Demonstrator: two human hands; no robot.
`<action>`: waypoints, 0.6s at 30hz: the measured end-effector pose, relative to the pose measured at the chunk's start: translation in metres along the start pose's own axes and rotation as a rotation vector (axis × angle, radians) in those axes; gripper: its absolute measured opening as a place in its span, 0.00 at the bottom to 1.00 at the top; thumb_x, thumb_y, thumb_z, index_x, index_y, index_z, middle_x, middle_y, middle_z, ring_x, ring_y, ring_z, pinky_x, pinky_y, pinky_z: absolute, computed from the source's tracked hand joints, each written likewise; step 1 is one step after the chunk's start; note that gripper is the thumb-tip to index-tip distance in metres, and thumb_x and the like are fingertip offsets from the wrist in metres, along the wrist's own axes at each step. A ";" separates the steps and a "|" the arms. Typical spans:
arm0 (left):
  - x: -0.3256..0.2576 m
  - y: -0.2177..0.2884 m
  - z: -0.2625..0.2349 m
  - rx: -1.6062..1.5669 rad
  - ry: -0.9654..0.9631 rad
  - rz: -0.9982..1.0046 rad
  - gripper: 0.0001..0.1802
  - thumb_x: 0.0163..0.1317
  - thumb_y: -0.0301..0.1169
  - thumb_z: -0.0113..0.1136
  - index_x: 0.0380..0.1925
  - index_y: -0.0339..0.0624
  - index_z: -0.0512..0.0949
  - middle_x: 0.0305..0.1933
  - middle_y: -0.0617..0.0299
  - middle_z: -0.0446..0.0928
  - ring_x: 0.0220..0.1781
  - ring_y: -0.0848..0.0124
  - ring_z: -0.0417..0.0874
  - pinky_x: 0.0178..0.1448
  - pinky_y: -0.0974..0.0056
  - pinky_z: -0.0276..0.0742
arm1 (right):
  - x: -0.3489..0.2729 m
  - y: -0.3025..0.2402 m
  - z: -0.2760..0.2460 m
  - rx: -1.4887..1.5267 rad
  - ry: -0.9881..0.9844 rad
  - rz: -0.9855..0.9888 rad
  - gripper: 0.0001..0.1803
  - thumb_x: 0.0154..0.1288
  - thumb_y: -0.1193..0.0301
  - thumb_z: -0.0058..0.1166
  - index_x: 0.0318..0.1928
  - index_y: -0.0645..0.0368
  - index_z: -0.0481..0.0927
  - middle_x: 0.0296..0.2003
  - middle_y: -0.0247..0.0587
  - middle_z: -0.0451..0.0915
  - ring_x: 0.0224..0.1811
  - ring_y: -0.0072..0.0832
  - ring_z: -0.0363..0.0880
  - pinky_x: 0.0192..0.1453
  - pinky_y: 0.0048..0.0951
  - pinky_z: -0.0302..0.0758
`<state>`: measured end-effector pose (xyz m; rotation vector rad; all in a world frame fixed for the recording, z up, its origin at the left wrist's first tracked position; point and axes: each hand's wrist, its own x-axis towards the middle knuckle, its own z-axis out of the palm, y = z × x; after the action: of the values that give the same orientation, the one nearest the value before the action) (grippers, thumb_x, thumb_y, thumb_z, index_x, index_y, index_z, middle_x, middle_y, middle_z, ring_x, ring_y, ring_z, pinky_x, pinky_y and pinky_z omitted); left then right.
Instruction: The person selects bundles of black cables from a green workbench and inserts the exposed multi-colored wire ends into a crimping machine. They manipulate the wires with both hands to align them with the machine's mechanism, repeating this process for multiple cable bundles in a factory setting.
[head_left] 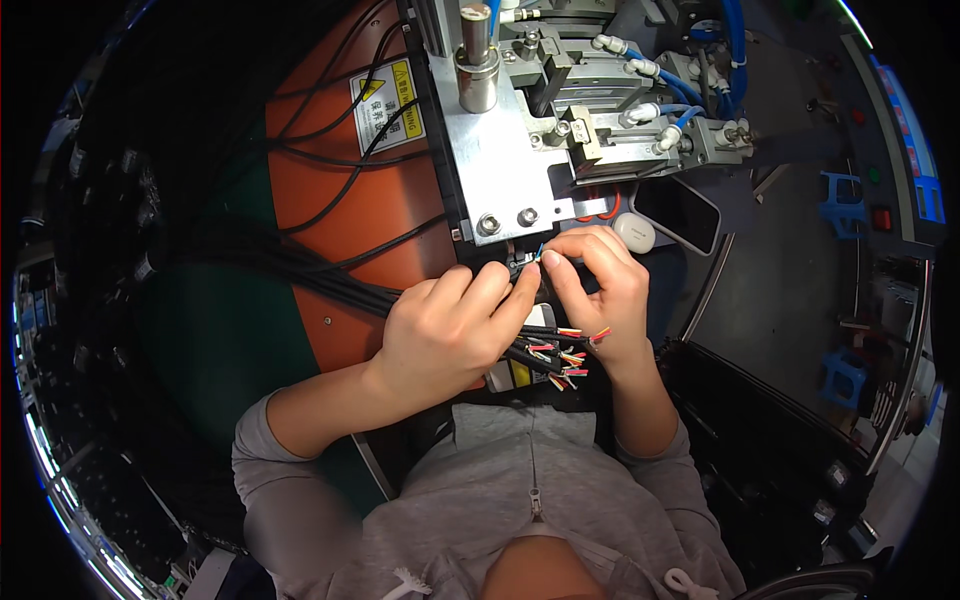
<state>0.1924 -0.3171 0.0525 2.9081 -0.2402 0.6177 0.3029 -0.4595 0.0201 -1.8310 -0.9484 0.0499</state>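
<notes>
My left hand (pixel 450 335) grips a bundle of black cables (pixel 330 285) that comes in from the left. The bundle's stripped ends (pixel 565 350) show red, yellow and white wires fanning out under my right wrist. My right hand (pixel 600 285) pinches the tip of one cable end (pixel 528 262) between thumb and forefinger. That tip sits just under the lower edge of a metal machine plate (pixel 495 160). The left forefinger touches the same tip from the other side.
An orange panel (pixel 345 200) with a yellow warning label (pixel 385 100) lies left of the machine. Blue air hoses (pixel 690 95) and metal fittings crowd the top right. A dark phone (pixel 680 212) and a small white case (pixel 634 232) lie right of my hands.
</notes>
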 end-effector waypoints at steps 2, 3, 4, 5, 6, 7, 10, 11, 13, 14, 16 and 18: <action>0.001 0.002 -0.002 0.034 -0.030 -0.023 0.18 0.48 0.23 0.59 0.42 0.46 0.83 0.21 0.68 0.58 0.20 0.77 0.64 0.20 0.73 0.61 | 0.001 -0.001 0.003 -0.033 -0.004 -0.015 0.03 0.54 0.78 0.58 0.28 0.65 0.77 0.25 0.42 0.76 0.28 0.38 0.74 0.35 0.33 0.70; 0.001 0.003 -0.003 0.051 -0.047 -0.034 0.18 0.48 0.23 0.59 0.42 0.46 0.83 0.21 0.68 0.58 0.20 0.77 0.64 0.20 0.72 0.61 | 0.001 -0.002 0.004 -0.049 -0.006 -0.020 0.03 0.54 0.78 0.58 0.27 0.64 0.76 0.24 0.42 0.76 0.27 0.38 0.73 0.34 0.34 0.69; 0.000 0.004 -0.004 0.053 -0.056 -0.043 0.18 0.48 0.23 0.59 0.42 0.47 0.83 0.21 0.68 0.58 0.20 0.77 0.65 0.20 0.72 0.61 | 0.001 -0.004 0.004 -0.043 -0.010 -0.013 0.04 0.53 0.79 0.57 0.25 0.64 0.75 0.23 0.41 0.74 0.26 0.38 0.72 0.33 0.35 0.68; -0.001 0.005 -0.004 0.056 -0.064 -0.054 0.18 0.48 0.23 0.59 0.42 0.47 0.83 0.21 0.68 0.59 0.20 0.77 0.65 0.20 0.72 0.62 | -0.001 -0.004 0.004 -0.050 -0.021 -0.014 0.04 0.52 0.80 0.57 0.25 0.63 0.75 0.23 0.41 0.74 0.27 0.38 0.72 0.33 0.34 0.68; 0.000 0.006 -0.004 0.060 -0.072 -0.064 0.18 0.48 0.23 0.59 0.42 0.47 0.83 0.21 0.68 0.59 0.20 0.77 0.66 0.20 0.71 0.62 | -0.002 -0.005 0.002 -0.056 -0.031 -0.018 0.04 0.52 0.80 0.57 0.25 0.63 0.75 0.23 0.41 0.74 0.27 0.37 0.72 0.33 0.34 0.68; 0.000 0.006 -0.005 0.070 -0.075 -0.062 0.18 0.48 0.22 0.59 0.42 0.47 0.83 0.22 0.68 0.59 0.20 0.77 0.66 0.20 0.71 0.62 | -0.003 -0.005 0.002 -0.062 -0.042 -0.021 0.04 0.52 0.80 0.57 0.25 0.63 0.75 0.23 0.41 0.74 0.27 0.37 0.72 0.33 0.34 0.68; 0.002 0.007 -0.005 0.087 -0.069 -0.054 0.18 0.48 0.22 0.59 0.42 0.47 0.83 0.21 0.67 0.59 0.20 0.77 0.66 0.20 0.71 0.63 | -0.003 -0.001 0.007 -0.026 0.027 -0.034 0.04 0.50 0.80 0.57 0.25 0.63 0.75 0.24 0.41 0.74 0.27 0.37 0.71 0.33 0.33 0.68; 0.002 0.006 -0.004 0.086 -0.058 -0.051 0.18 0.48 0.22 0.59 0.41 0.47 0.83 0.21 0.67 0.59 0.19 0.77 0.66 0.20 0.71 0.63 | -0.003 0.001 0.008 -0.015 0.049 -0.032 0.04 0.50 0.80 0.58 0.26 0.63 0.75 0.24 0.41 0.74 0.27 0.38 0.71 0.33 0.33 0.68; 0.002 0.005 -0.003 0.073 -0.039 -0.047 0.17 0.47 0.23 0.60 0.40 0.46 0.83 0.21 0.67 0.60 0.19 0.77 0.67 0.20 0.71 0.63 | -0.004 0.004 0.011 0.009 0.060 -0.008 0.03 0.51 0.80 0.56 0.26 0.63 0.75 0.23 0.40 0.74 0.27 0.33 0.72 0.33 0.31 0.68; 0.001 0.004 -0.002 0.058 -0.030 -0.046 0.17 0.46 0.23 0.60 0.40 0.45 0.83 0.21 0.67 0.61 0.19 0.77 0.68 0.20 0.71 0.64 | -0.005 0.005 0.012 0.021 0.066 0.005 0.03 0.52 0.80 0.56 0.26 0.63 0.75 0.23 0.39 0.74 0.26 0.31 0.72 0.32 0.29 0.68; 0.001 0.002 -0.001 0.029 -0.009 -0.044 0.17 0.45 0.24 0.61 0.38 0.42 0.83 0.22 0.67 0.64 0.20 0.76 0.70 0.20 0.71 0.65 | -0.009 0.006 0.014 0.285 0.024 0.309 0.02 0.55 0.80 0.54 0.27 0.64 0.75 0.23 0.35 0.74 0.27 0.24 0.71 0.32 0.25 0.67; 0.001 0.000 -0.001 -0.002 0.014 -0.043 0.16 0.43 0.25 0.61 0.37 0.40 0.82 0.23 0.66 0.68 0.20 0.75 0.72 0.21 0.70 0.65 | -0.011 0.010 0.013 0.601 -0.052 0.599 0.03 0.59 0.79 0.51 0.28 0.65 0.75 0.24 0.29 0.74 0.27 0.12 0.68 0.32 0.18 0.65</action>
<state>0.1932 -0.3170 0.0538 2.8973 -0.1758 0.6302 0.2951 -0.4579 0.0016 -1.4809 -0.3266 0.6802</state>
